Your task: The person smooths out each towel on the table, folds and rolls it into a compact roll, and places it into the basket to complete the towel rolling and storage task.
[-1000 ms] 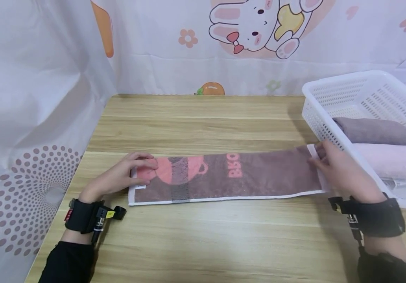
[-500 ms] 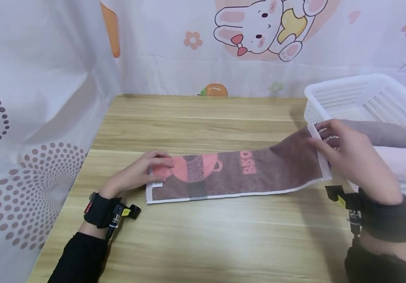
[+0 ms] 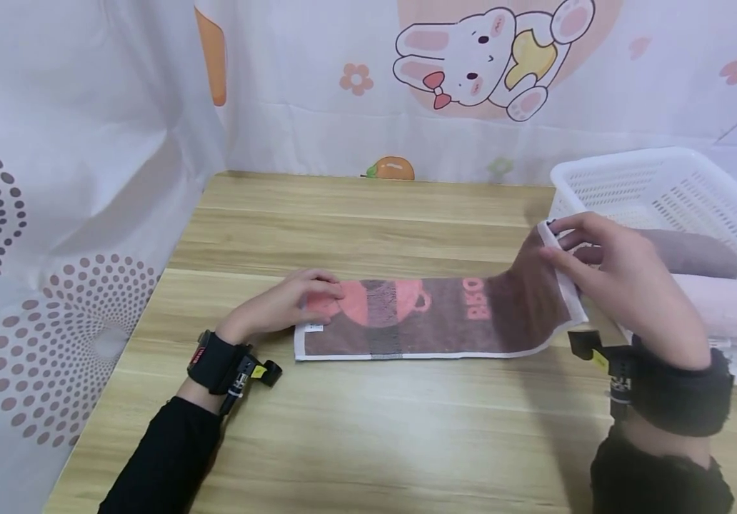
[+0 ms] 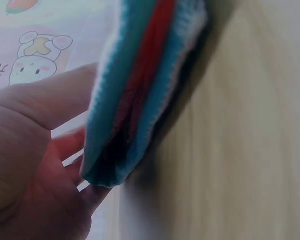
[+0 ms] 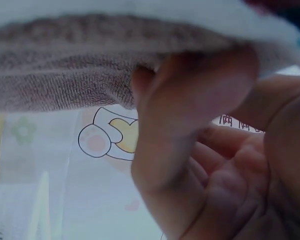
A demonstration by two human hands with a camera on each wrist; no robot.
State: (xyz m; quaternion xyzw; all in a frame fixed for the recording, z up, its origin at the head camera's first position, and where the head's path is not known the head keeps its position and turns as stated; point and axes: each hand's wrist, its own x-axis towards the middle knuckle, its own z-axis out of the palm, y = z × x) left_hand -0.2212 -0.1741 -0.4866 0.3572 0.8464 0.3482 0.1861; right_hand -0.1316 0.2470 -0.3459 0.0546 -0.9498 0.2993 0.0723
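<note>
A folded brown towel with white edging, a pink printed figure and pink letters lies lengthwise on the table. My left hand holds its left end, thumb in front and fingers behind; the left wrist view shows the folded edge of the towel between them. At the other end, my right hand pinches the white-edged end and holds it raised off the table, so the towel curves upward there. In the right wrist view, the towel's underside hangs over the curled fingers.
A white perforated basket stands at the right, behind my right hand. Inside lie a rolled grey towel and a rolled pink towel. A patterned curtain borders the wooden table at the back and left.
My right hand has lifted the towel's right end off the table and now brings it a little leftward. The left hand keeps its hold on the left end. The head view has shifted slightly.
</note>
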